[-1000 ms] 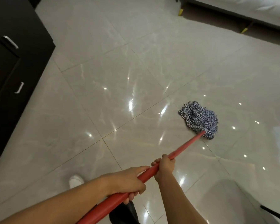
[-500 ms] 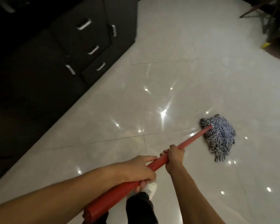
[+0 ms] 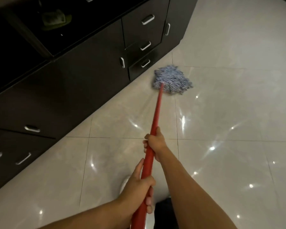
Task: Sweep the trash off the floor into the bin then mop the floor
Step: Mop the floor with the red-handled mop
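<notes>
Closest to the camera, the left hand [image 3: 139, 189] is wrapped round the red handle [image 3: 157, 109], with its fingers curled under the shaft and its thumb stretched up along the shaft's left side. Just beneath this hand, the tip of a white shoe [image 3: 125, 182] is seen on the floor [image 3: 229, 113], and a dark trouser leg [image 3: 163, 212] is glimpsed between the two bare forearms. Further up the shaft, well short of its far end, the right hand [image 3: 155, 143] is clenched round the handle from the right, its thumb laid on top and its fingertips showing on the left side. Both hands are thus closed tight on the same shaft, one above the other and a little apart. From the right hand the handle is carried forward and slightly rightward, sloping down to the blue-and-white mop head [image 3: 171, 80]. The mop head is spread flat on the floor, blurred, just beside the foot of the cabinet [image 3: 89, 71] and near its lowest drawer. The floor is laid in glossy pale tiles parted by thin dark joints, and bright points of light are mirrored in it. The dark cabinet is set diagonally along the left, its doors and drawers fitted with silver pulls [image 3: 148, 19]. On the dim surface above, a green object [image 3: 56, 19] is made out, though what it is cannot be told.
</notes>
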`<state>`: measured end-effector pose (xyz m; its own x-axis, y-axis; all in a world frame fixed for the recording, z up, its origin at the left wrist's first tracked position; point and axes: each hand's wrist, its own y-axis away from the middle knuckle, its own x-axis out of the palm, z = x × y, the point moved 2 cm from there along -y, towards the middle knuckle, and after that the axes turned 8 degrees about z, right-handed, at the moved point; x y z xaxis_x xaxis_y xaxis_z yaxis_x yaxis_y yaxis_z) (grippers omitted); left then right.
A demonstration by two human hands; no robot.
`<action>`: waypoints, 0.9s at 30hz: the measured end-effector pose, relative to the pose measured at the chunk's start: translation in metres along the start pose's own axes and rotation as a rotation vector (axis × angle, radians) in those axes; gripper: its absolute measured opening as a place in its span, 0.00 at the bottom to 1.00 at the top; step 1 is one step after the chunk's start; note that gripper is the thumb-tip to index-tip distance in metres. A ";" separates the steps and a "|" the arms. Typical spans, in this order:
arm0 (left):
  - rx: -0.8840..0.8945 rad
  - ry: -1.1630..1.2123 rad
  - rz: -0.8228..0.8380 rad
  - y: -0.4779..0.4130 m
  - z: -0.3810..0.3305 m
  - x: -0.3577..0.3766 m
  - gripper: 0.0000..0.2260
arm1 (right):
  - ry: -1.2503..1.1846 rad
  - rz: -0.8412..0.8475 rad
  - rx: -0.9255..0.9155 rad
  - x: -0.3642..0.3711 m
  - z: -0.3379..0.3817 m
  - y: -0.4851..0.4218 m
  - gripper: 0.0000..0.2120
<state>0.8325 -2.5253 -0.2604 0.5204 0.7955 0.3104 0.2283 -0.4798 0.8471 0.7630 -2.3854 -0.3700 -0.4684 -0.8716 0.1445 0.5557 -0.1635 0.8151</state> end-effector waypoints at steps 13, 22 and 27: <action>-0.156 -0.211 0.209 0.015 0.059 0.027 0.34 | -0.322 -0.148 -0.049 -0.034 -0.072 0.064 0.30; -0.277 -0.456 0.424 0.037 0.143 0.128 0.35 | -0.531 -0.330 -0.105 -0.151 -0.165 0.166 0.20; -0.389 -0.664 0.550 0.050 0.204 0.171 0.33 | -0.691 -0.470 -0.108 -0.205 -0.250 0.223 0.15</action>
<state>1.1006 -2.4891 -0.2530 0.8629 0.0635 0.5013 -0.4165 -0.4723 0.7768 1.1549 -2.3589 -0.3578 -0.9629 -0.2288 0.1432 0.2442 -0.5125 0.8233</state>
